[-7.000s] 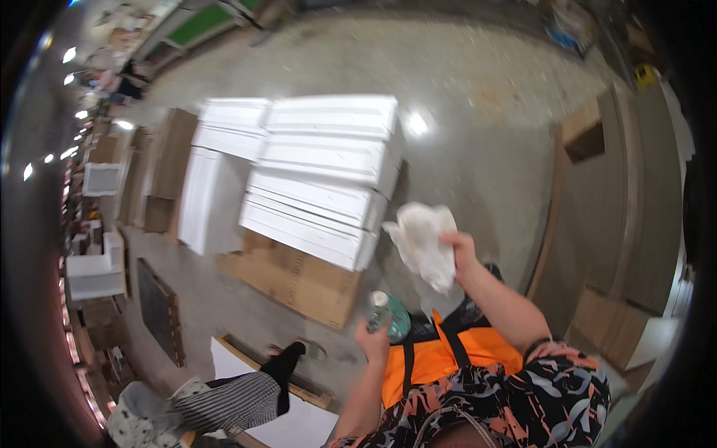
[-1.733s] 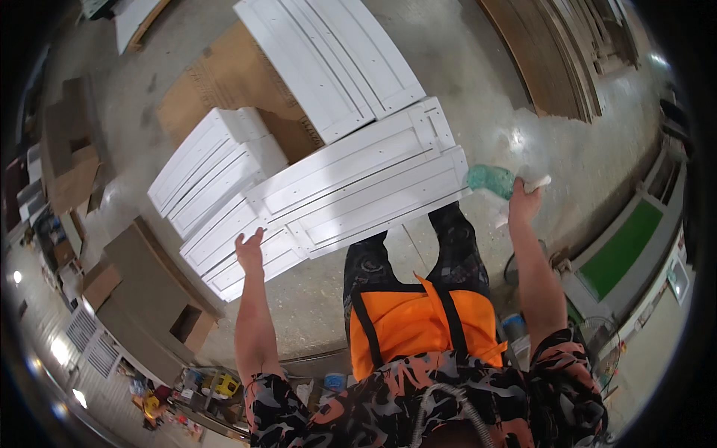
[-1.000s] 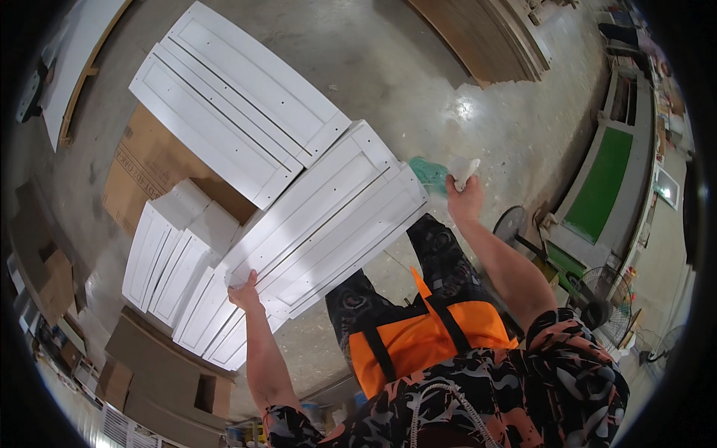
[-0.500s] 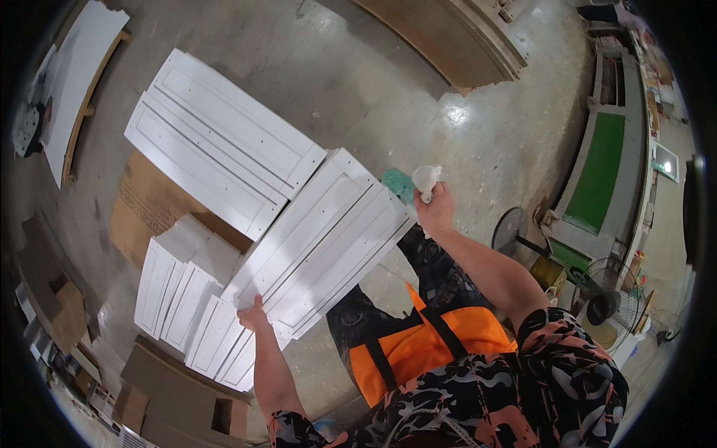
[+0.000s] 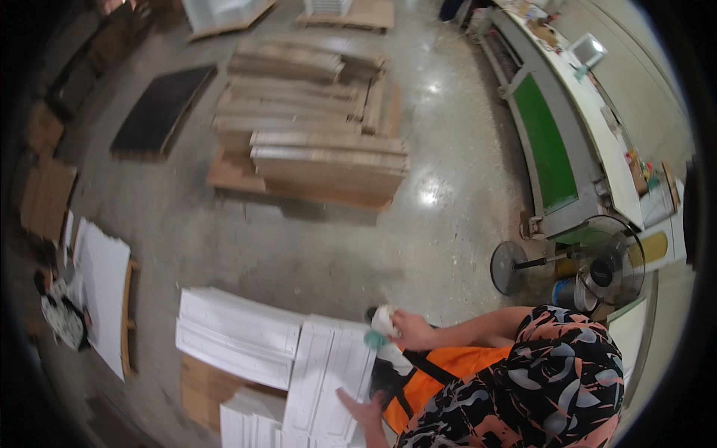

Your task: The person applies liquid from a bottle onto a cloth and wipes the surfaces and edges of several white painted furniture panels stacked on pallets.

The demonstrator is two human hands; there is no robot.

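My right hand (image 5: 409, 331) grips a white cloth (image 5: 384, 319) together with a small teal bottle (image 5: 373, 340) at the far end of a long white panelled door (image 5: 328, 373). My left hand (image 5: 362, 409) holds the near right edge of that same door. The door rests on a stack of similar white panels (image 5: 246, 422). Another pair of white doors (image 5: 235, 336) lies to its left on a wooden pallet (image 5: 202, 381).
A big pile of brown boards (image 5: 314, 142) sits ahead on the concrete floor. A green-topped machine (image 5: 549, 142) and a pedestal fan (image 5: 597, 269) stand to the right. A white panel (image 5: 101, 291) and a dark mat (image 5: 157, 112) lie at the left.
The view has swung round, so the white doors now sit low and left and the brown board pile fills the middle. Both hands stay on the long door's edges.
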